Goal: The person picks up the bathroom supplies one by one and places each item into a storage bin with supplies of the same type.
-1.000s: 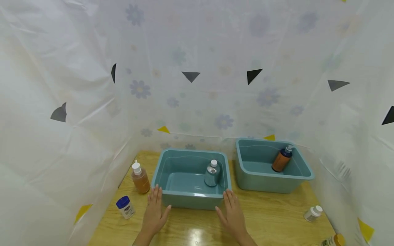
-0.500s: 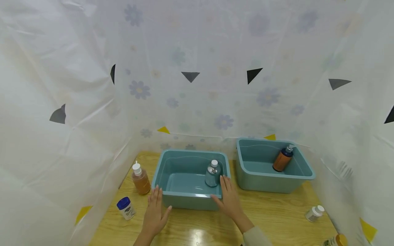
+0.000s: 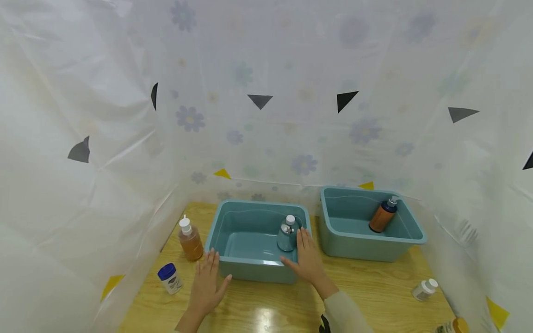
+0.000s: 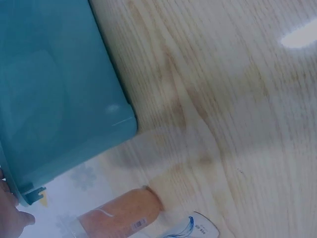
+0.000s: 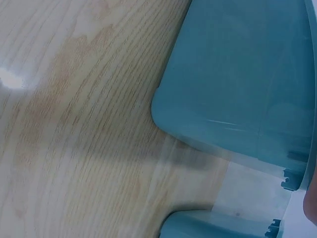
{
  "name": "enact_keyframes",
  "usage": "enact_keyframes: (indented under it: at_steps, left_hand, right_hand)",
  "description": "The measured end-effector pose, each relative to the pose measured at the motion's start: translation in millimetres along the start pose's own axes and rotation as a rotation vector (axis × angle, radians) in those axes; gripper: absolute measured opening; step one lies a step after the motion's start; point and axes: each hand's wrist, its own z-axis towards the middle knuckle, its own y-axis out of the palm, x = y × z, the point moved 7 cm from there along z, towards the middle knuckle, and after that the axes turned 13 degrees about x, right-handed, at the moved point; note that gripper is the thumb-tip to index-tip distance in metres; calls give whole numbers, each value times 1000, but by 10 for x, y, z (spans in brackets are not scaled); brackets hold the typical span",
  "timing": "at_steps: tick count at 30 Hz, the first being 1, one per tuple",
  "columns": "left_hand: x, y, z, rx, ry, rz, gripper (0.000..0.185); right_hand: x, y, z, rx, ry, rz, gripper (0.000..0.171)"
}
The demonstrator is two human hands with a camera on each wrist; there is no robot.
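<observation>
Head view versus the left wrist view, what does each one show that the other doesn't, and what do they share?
Only the head view shows both hands: the right hand reaching over the near teal tub toward the silver bottle, and the left hand flat on the wooden table. It also shows the second tub holding an orange pump bottle, and the flowered curtain.

Only the left wrist view shows the tub's underside rim from close up.

Both show the tub, table, amber bottle and blue-capped jar.

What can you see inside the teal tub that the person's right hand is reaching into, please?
Inside the near teal tub stands one silvery bottle with a white cap, upright in the right corner. The right hand reaches beside it and hides the tub floor beneath.
</observation>
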Motion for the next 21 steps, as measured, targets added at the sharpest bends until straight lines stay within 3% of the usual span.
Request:
enact_keyframes:
  at_steps: [5,14,17,21]
  left_hand:
    - [20,-54,100,51,55,17,60]
    - [-1,-230,265,320,197,-26,34]
    - [-31,-271,288,353,198,-37,32]
    - [-134,-320,317,376,135,-40,30]
  right_hand:
    - [53,29,4,-52,36,-23,102]
    - [83,57,-20,-99,95,-35,104]
    - [83,70,-21,-107,101,-44,107]
    - [68,87,-6,-110,95,-51,108]
